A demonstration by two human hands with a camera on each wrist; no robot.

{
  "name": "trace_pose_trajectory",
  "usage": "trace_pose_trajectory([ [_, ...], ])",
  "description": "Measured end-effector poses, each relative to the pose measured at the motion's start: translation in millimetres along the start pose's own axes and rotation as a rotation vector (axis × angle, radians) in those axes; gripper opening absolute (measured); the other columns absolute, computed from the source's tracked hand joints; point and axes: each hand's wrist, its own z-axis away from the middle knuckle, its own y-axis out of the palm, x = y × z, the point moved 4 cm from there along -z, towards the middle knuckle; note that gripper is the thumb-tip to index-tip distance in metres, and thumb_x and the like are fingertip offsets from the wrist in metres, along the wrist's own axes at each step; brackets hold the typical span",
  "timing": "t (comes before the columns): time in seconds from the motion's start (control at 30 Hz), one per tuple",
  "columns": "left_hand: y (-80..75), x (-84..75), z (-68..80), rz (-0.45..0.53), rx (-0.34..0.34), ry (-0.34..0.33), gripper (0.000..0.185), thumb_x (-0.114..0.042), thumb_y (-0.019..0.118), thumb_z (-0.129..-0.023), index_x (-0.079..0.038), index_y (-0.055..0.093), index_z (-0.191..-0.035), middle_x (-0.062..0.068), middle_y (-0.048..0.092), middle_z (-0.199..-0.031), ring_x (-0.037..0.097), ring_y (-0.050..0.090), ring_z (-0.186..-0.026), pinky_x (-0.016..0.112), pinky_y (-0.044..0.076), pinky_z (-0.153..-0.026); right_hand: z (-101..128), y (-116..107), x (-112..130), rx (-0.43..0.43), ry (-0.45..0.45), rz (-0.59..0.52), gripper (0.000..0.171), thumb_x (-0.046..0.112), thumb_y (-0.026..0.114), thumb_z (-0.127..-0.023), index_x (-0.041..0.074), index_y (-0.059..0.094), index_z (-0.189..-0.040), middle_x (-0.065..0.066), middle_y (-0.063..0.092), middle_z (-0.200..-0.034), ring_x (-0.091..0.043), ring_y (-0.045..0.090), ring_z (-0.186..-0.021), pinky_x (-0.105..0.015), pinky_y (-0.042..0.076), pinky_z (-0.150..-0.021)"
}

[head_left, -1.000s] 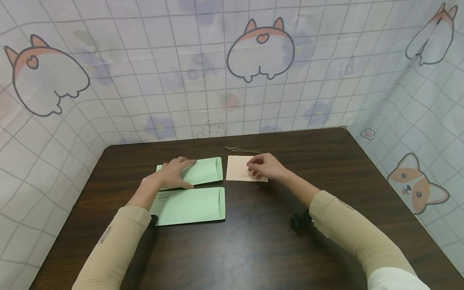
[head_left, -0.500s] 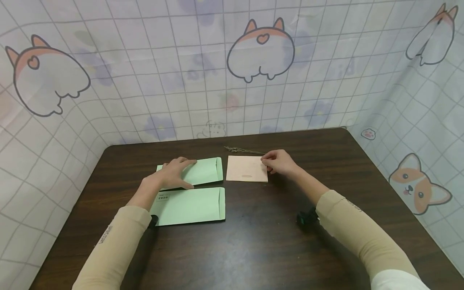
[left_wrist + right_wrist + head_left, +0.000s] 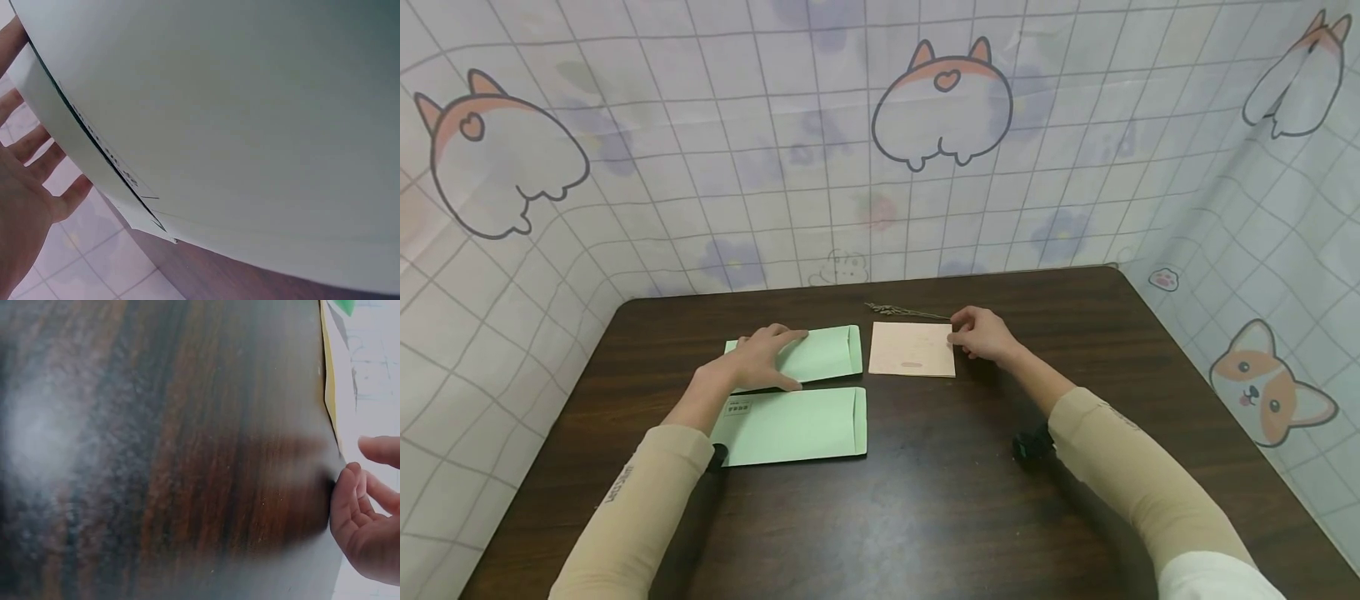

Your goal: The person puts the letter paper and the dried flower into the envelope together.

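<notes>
In the head view, two mint-green envelopes lie one above the other on the table. My left hand (image 3: 758,358) rests on the left part of the upper envelope (image 3: 820,352), its fingers spread. Printed marks show at the upper left corner of the lower envelope (image 3: 790,427). To their right lies a pale pink card (image 3: 912,348) with a small oval mark. My right hand (image 3: 987,335) is at the card's right edge, fingers loosely bent. In the right wrist view its thumb (image 3: 378,450) stands apart from the bent fingers (image 3: 350,500); no held thing shows.
A dried plant sprig (image 3: 898,311) lies just behind the card, its stem end close to the right hand. The dark wooden table (image 3: 925,508) has rounded back corners. A patterned cloth (image 3: 820,200) hangs behind it and at the sides.
My right hand has moved off the card's surface to its right edge, uncovering the card. The left hand and both envelopes stay in place.
</notes>
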Motion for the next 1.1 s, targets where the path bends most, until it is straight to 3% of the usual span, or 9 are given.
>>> trace_pose_trajectory([
  [0.33,0.3,2.7,-1.7,-0.012,0.001,-0.004,0.096,-0.043,0.085,-0.085,-0.016,0.034,-0.162,0.023,0.032,-0.158,0.047,0.03,-0.144,0.081,0.016,-0.106,-9.0,3.8,2.5,0.016,-0.034,0.146,0.049,0.014,0.071,-0.095,-0.006,0.057,-0.137,-0.008,0.064,-0.084,-0.016,0.055,-0.058,-0.03,0.046,-0.058],
  [0.63,0.8,1.5,-1.9,-0.001,0.001,-0.007,0.096,-0.043,0.085,-0.085,-0.016,0.034,-0.162,0.022,0.033,-0.158,0.046,0.03,-0.145,0.081,0.015,-0.106,-10.1,6.8,5.3,-0.019,-0.07,0.248,0.043,0.011,0.074,-0.092,-0.007,0.062,-0.128,-0.01,0.06,-0.088,-0.021,0.052,-0.069,-0.035,0.044,-0.066],
  [0.9,0.8,0.7,-0.7,0.004,0.0,-0.017,0.096,-0.043,0.085,-0.084,-0.017,0.035,-0.162,0.022,0.033,-0.158,0.045,0.031,-0.144,0.08,0.017,-0.107,-8.7,6.7,5.6,-0.046,-0.087,0.201,0.03,0.009,0.064,-0.097,-0.008,0.062,-0.121,-0.012,0.059,-0.092,-0.021,0.05,-0.07,-0.034,0.043,-0.065],
  [1.1,1.0,0.3,-1.3,0.002,0.007,-0.017,0.096,-0.042,0.085,-0.084,-0.017,0.035,-0.162,0.021,0.033,-0.158,0.045,0.031,-0.144,0.08,0.016,-0.107,-7.8,4.8,5.9,-0.064,-0.076,0.091,0.025,0.012,0.056,-0.105,-0.006,0.063,-0.119,-0.014,0.063,-0.094,-0.02,0.058,-0.068,-0.031,0.05,-0.061],
])
